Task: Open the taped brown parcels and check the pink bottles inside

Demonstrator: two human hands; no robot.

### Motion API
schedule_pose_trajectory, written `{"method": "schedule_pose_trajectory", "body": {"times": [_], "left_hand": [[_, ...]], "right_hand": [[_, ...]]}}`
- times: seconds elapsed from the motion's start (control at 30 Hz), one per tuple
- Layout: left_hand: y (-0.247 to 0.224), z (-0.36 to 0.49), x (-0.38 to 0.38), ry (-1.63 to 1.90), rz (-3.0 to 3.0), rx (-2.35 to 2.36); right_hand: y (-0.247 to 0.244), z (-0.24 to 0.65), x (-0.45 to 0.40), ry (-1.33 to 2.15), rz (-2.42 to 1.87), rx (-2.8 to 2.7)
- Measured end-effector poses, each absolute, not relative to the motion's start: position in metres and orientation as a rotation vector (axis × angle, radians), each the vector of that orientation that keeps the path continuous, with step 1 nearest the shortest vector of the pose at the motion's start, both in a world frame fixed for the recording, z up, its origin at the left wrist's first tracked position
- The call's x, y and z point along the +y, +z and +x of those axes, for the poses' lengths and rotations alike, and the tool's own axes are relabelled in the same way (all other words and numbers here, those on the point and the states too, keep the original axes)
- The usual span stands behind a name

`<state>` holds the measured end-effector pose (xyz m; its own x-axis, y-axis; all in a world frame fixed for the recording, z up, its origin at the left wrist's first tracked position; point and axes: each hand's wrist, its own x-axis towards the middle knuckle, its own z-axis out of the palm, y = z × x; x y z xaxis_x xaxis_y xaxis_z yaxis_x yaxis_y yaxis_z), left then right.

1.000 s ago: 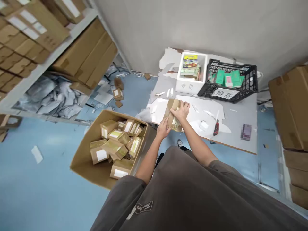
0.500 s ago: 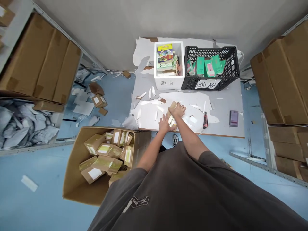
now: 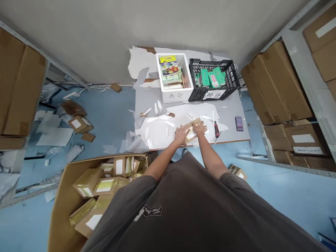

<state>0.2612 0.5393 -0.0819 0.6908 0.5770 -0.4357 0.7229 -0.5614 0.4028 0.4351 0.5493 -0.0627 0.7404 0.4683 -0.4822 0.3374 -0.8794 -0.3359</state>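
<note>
A small cardboard box (image 3: 196, 121) with shiny tape on it lies near the front edge of the white-covered table (image 3: 231, 136). My left hand (image 3: 181, 135) holds its left side, fingers spread over the surface. At the right end, my right hand (image 3: 200, 128) grips it, the fingers bent over the edge. Both hands hide part of the box. To the right of my right hand lies a red and black utility knife (image 3: 216, 129), its blade pointing away from me. Torn white paper strips (image 3: 167, 131) are scattered around the box.
A white foam box (image 3: 175, 95) of small packages stands at the back, beside a black crate (image 3: 214, 91) of green boxes. A phone (image 3: 239, 123) lies on the right. Below left, a large carton (image 3: 59, 206) holds several taped parcels. Stacked cartons (image 3: 280, 85) line the right shelf.
My hands have moved apart, the right one now at the box's right end. The box has turned and shows more of its upper surface. My view has shifted.
</note>
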Motion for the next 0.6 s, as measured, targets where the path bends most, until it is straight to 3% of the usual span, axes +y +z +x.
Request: {"method": "schedule_pose_trajectory", "body": {"times": [0.33,0.6], "left_hand": [[-0.093,0.242,0.614,-0.325,2.410,0.868],[-0.086,0.256,0.616,-0.344,2.376,0.880]], "right_hand": [[-0.057,0.492,0.503,0.882,-2.324,-1.908],[-0.085,0.519,0.538,0.966,-2.199,-2.233]]}}
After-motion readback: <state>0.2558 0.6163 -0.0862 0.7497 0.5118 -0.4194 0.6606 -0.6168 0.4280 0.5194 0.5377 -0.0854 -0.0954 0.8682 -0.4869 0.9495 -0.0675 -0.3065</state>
